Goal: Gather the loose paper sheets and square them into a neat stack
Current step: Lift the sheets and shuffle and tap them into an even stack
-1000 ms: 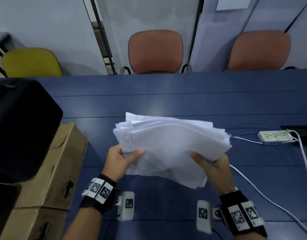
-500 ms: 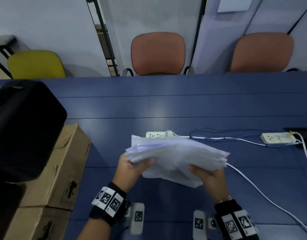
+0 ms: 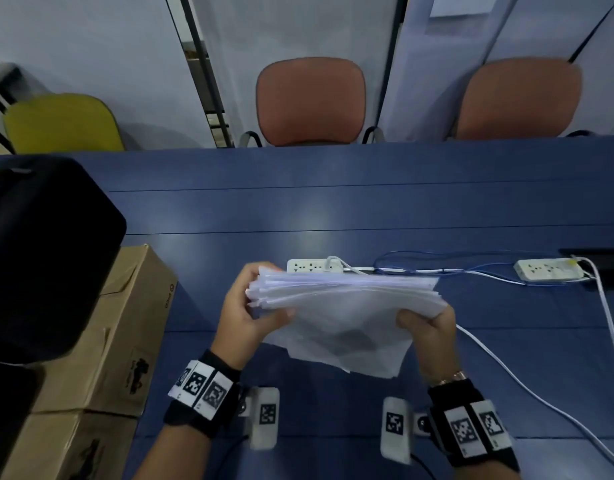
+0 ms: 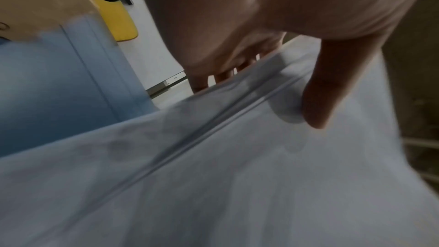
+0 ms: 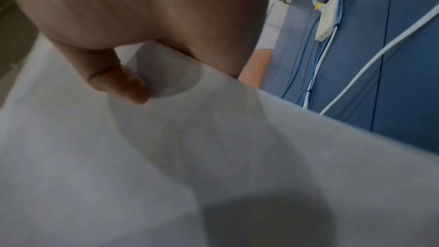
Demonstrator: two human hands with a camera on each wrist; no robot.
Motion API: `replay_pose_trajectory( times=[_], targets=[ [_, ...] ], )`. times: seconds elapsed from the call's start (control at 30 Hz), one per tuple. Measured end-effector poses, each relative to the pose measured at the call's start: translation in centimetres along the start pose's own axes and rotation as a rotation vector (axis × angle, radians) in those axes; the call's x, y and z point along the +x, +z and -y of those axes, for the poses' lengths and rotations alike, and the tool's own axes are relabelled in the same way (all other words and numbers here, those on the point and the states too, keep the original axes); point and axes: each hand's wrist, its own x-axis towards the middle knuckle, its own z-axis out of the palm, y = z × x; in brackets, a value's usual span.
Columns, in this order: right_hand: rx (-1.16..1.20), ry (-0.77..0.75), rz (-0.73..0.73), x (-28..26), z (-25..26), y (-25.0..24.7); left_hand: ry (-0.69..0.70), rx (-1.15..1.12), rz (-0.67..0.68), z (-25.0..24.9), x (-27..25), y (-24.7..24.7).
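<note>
Two cardboard boxes (image 3: 125,327) sit at the left edge of the blue bench (image 3: 333,209), flaps shut, contents not visible; a large black object (image 3: 45,251) overlaps them (blurred, cannot tell what it is).

Paper sheets (image 3: 347,306) are held up over the bench's near middle, between both hands. Left hand (image 3: 243,317) grips the left end of the sheets, thumb on the near face, fingers wrapped behind the edge. Right hand (image 3: 426,327) grips the right end, thumb pressed on the near face, fingers hidden behind. Sheet edges on the left are staggered, not flush; lower sheets sag below the hands at a slant.

Just behind the sheets lies a white power strip (image 3: 314,266), partly covered by them. A second power strip (image 3: 549,269) sits well to the right, with blue and white cables (image 3: 506,379) running between them and down the right side. Bare bench stretches beyond the strips to the far edge, where two red-brown chairs (image 3: 310,102) and a yellow chair (image 3: 61,123) stand.

Wrist views: mostly blurred paper. The left wrist view shows the thumb (image 4: 332,85) on the sheets; the right wrist view shows the same for its thumb (image 5: 118,80).
</note>
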Motion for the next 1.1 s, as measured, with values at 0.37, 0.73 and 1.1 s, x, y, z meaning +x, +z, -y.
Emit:
replay_pose_trajectory(
  times=[0.37, 0.73, 1.1],
  targets=[
    [0.008, -0.122, 0.068, -0.2, 2.2, 1.3, 0.078, -0.024, -0.051, -1.1, 0.0, 1.2],
    [0.010, -0.063, 0.047, -0.1, 1.9, 1.0, -0.073, -0.140, -0.118, -0.9, -0.3, 0.3],
    [0.000, -0.029, -0.002, -0.3, 1.0, 1.2, -0.131, -0.243, -0.238, -1.2, -0.4, 1.6]
  ],
)
